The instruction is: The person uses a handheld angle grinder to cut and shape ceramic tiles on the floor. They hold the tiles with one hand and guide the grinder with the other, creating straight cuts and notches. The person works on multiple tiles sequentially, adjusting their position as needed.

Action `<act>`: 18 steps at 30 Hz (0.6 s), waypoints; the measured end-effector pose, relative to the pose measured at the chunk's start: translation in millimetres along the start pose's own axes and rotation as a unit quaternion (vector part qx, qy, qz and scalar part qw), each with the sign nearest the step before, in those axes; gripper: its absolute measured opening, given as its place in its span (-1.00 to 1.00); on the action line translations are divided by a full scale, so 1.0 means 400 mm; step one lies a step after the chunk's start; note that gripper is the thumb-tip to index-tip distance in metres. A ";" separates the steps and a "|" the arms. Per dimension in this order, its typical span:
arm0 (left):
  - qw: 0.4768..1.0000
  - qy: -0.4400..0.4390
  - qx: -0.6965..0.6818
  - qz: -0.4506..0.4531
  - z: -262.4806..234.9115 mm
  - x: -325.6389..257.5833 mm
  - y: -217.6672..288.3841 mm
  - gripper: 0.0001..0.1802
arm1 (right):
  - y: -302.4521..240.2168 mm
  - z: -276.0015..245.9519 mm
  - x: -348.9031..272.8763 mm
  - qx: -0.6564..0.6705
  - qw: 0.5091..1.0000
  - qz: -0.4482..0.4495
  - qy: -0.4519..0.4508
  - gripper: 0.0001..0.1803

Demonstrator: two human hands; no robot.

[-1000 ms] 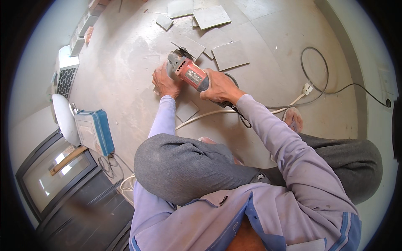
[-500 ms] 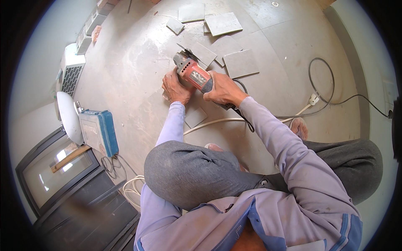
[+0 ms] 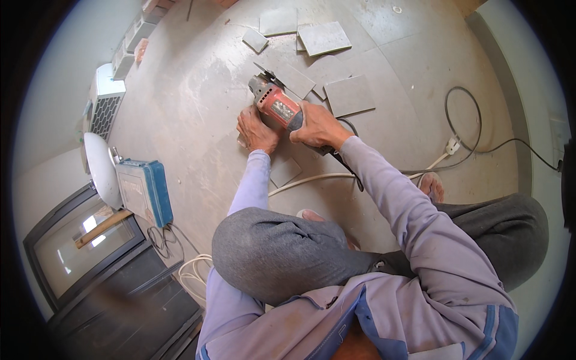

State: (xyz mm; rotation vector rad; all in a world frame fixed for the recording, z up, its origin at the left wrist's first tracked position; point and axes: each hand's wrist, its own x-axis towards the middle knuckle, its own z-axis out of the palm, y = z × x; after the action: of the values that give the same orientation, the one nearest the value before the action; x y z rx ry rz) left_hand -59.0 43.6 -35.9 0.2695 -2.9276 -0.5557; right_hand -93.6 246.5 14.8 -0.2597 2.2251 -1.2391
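My right hand (image 3: 321,125) is wrapped round the rear of a red and grey angle grinder (image 3: 281,109), whose disc and dark guard point away from me to the upper left. Close below the grinder's head, my left hand (image 3: 257,131) is low over the floor with its fingers curled. What those fingers grip is mostly hidden; a pale edge shows beside them. Just beyond the disc lies a grey tile (image 3: 298,82). A larger square tile (image 3: 350,96) rests to the right, and a small tile piece (image 3: 285,173) lies near my left wrist.
More tiles (image 3: 324,38) lie farther off. A black cord loops at the right by a white plug (image 3: 452,146), with a pale cable (image 3: 312,177) crossing in front of my legs. At left stand a blue tool case (image 3: 144,191), a dark-framed panel (image 3: 84,240) and grey blocks (image 3: 123,63).
The view has shifted slightly. My left hand sits a little nearer to me, lower beside the grinder. My right hand keeps its hold, and the grinder stays nearly in place.
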 end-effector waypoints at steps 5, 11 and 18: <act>1.000 0.009 0.000 0.007 0.000 -0.002 0.001 -0.11 | 0.005 0.006 0.008 0.001 1.000 -0.001 0.000 -0.27; 1.000 -0.004 0.001 -0.007 -0.008 0.000 0.012 -0.12 | 0.016 0.009 0.011 0.004 1.000 -0.008 0.002 -0.27; 1.000 0.009 0.012 0.007 0.003 -0.001 -0.005 -0.14 | 0.017 0.008 0.012 0.006 1.000 -0.003 -0.010 -0.27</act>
State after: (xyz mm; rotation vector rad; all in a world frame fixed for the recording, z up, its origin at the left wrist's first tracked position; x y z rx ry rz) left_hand -58.5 42.2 -37.9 0.2541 -2.9185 -0.5135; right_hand -94.8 245.8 6.1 -0.2724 2.2011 -1.2467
